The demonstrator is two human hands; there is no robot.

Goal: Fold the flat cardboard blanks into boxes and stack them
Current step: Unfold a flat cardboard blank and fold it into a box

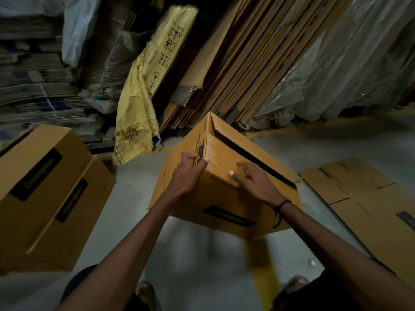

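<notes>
- Right now my left hand (187, 173) grips the near top corner of the box (224, 176), fingers curled over the edge and the thumb lying along the side face.
- My right hand (251, 178) lies on the box's top flap, fingers spread and only slightly bent, pressing down on the cardboard rather than closing round anything.
- That box sits tilted in front of me above the grey floor (139, 212), its top flaps not fully shut: a dark slit runs between them just beyond my right fingers.
- A black cord bracelet (280, 206) circles my right wrist.
- To my left, two folded boxes (45, 198) are stacked, the nearer one sitting lower; both carry a black label with pale lettering that I cannot read for blur.
- To my right, a flat blank (363, 198) lies on the floor, cut off by the frame edge.
- My box carries a black label on its front face and dark print along the corner under my left hand; both are too smeared to read.
- Behind it, a yellow bag (139, 95) sags against upright sheets of cardboard (247, 63); the bundle it covers bears upside-down handwriting, of which I can make out only "BOX" and some numbers.
- Clear plastic wrap (348, 63) covers bundles at the back right, and grey stacked cardboard (33, 90) fills the back left.
- Low in the frame, motion blur hides the floor and a yellow stripe (262, 261) beneath the box.
</notes>
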